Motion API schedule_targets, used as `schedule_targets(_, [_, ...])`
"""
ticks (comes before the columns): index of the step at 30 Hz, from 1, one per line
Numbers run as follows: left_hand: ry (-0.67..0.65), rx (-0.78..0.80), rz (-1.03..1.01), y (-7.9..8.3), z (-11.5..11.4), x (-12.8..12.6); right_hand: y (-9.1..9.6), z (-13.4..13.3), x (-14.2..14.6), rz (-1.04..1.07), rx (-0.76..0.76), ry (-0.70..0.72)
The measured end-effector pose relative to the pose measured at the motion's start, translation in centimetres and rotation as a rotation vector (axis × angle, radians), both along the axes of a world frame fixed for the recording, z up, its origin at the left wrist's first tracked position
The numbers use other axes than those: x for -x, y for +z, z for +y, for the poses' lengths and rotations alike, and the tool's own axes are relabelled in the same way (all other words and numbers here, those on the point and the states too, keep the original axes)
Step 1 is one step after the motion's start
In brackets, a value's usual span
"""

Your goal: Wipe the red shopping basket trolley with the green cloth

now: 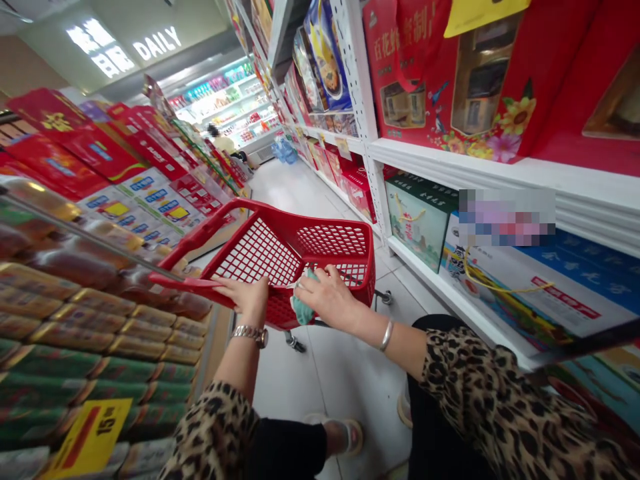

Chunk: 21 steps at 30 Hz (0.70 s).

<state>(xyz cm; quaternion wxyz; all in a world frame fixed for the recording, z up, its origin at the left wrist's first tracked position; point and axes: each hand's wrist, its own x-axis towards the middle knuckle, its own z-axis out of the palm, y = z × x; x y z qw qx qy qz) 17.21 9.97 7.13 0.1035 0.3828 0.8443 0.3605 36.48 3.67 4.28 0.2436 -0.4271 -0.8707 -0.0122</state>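
Observation:
A red plastic shopping cart with a lattice basket stands tilted across the view in front of me. My left hand, with a metal watch on its wrist, is closed over the cart's near edge beside the handle. A crumpled green cloth is in my right hand, pressed against the near rim of the basket. A silver bangle circles my right wrist. Parts of the fingers of both hands are hidden from me.
White shelves with red gift boxes and a green box line the right side. Stacked drinks and red boxes crowd the left. The tiled floor runs to a lit fridge, with a person near it.

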Motion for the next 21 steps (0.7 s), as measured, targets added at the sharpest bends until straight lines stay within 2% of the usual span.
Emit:
schedule_targets(5, [0.019,0.053,0.131,-0.6,0.8,0.1,-0.5,-0.4,0.3,-0.012,-0.021,0.012])
schedule_targets(12, [0.010,0.099,0.173,-0.6,3.0,1.3,-2.0,-0.2,-0.8,-0.014,-0.084,0.025])
schedule_targets(16, [0.013,0.125,0.197,-0.6,4.1,1.7,-2.3,0.2,-2.6,0.004,-0.037,0.049])
schedule_targets(21, [0.014,0.167,0.241,-0.2,5.0,2.2,-3.1,1.9,-5.3,0.079,0.092,0.070])
